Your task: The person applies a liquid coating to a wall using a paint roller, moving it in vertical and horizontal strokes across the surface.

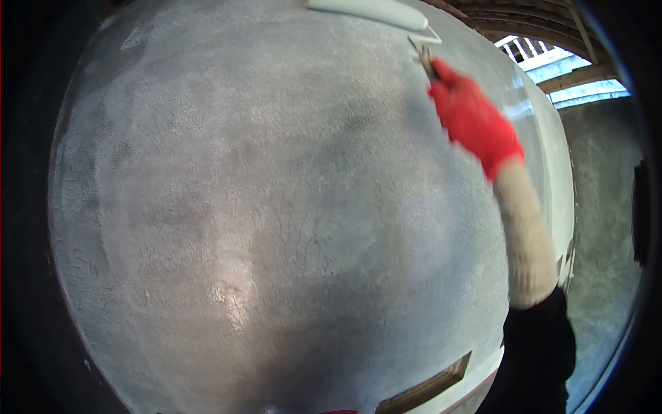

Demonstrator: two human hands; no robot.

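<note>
My right hand, in a red knitted glove, is closed around the handle of a paint roller. The roller's white sleeve lies against the upper part of a grey, wet-looking wall, and its bent wire frame runs down to my fist. Motion blurs the glove slightly. A beige cuff and a black sleeve cover that raised arm. At the bottom edge, a sliver of red shows, perhaps my left glove; no fingers are visible there.
Low on the wall is a rectangular recess. Wooden roof beams cross the upper right, with daylight behind them. Another grey wall stands at the right, bearing a dark object. The wall's surface is cracked and textured in patches.
</note>
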